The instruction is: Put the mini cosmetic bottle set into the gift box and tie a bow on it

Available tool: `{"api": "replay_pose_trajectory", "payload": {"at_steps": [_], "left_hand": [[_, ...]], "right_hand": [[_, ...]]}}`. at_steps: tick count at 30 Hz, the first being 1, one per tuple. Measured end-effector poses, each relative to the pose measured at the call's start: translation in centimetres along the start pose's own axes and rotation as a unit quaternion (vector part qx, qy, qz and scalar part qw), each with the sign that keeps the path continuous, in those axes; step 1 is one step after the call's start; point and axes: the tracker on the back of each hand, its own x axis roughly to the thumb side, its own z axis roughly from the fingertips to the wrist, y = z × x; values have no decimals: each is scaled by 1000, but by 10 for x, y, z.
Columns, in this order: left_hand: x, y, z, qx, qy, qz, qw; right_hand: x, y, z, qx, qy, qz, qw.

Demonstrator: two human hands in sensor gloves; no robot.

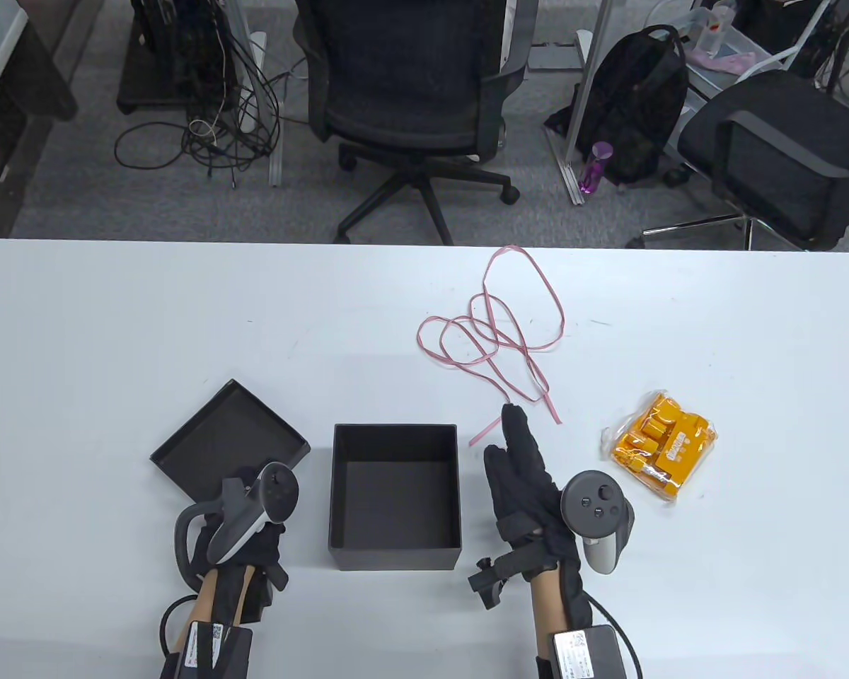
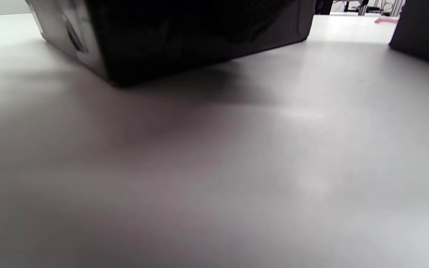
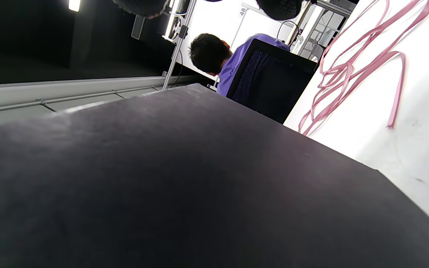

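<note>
An open black gift box [image 1: 395, 495] stands near the table's front middle, with nothing in it. Its lid [image 1: 230, 442] lies upside down to the left. My left hand [image 1: 244, 495] is at the lid's near corner; the tracker hides its fingers. The left wrist view shows the lid [image 2: 199, 33] close ahead and the box [image 2: 423, 29] at the right. My right hand [image 1: 513, 435] lies just right of the box with straight fingers, holding nothing. The orange mini bottle set [image 1: 659, 445] sits in a clear bag further right. A loose pink ribbon [image 1: 495, 332] curls behind the box; one ribbon end lies by my right fingertips.
The white table [image 1: 113, 339] ends at its far edge, with office chairs [image 1: 410, 85], a backpack [image 1: 637, 106] and floor cables beyond it. In the right wrist view the box wall [image 3: 162, 186] fills the frame, the ribbon [image 3: 348, 70] lies beside it, and a seated person [image 3: 214, 56] is far off.
</note>
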Motion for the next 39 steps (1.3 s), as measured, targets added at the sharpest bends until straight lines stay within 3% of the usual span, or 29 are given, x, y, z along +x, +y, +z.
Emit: {"api": "replay_pose_trajectory", "payload": {"at_steps": [6, 10, 14, 17, 19, 23, 29, 33, 36, 39], "left_hand": [[0, 28, 23, 88, -18, 48, 995], [-2, 33, 32, 119, -28, 64, 990], [-6, 29, 33, 115, -20, 60, 991], [-7, 27, 32, 113, -22, 67, 991], [-7, 28, 32, 111, -24, 71, 991], [-8, 29, 33, 116, -26, 78, 990], [-9, 27, 32, 109, -22, 76, 991], [-9, 25, 29, 102, -17, 68, 992], [-9, 23, 27, 95, -14, 61, 994], [-10, 23, 27, 95, -11, 59, 994]], "right_hand": [[1, -4, 0, -4, -4, 13, 1000], [2, -9, -1, -6, -10, 54, 998], [4, -19, -2, -1, -2, 153, 988], [5, -33, -3, -3, 15, 247, 969], [5, -44, -7, 1, 36, 319, 947], [-6, -73, -20, 27, 109, 467, 877], [-47, -93, -40, 124, 238, 542, 797], [-70, -102, -52, 169, 305, 592, 726], [-82, -105, -60, 185, 332, 607, 698], [-91, -105, -66, 197, 352, 608, 684]]}}
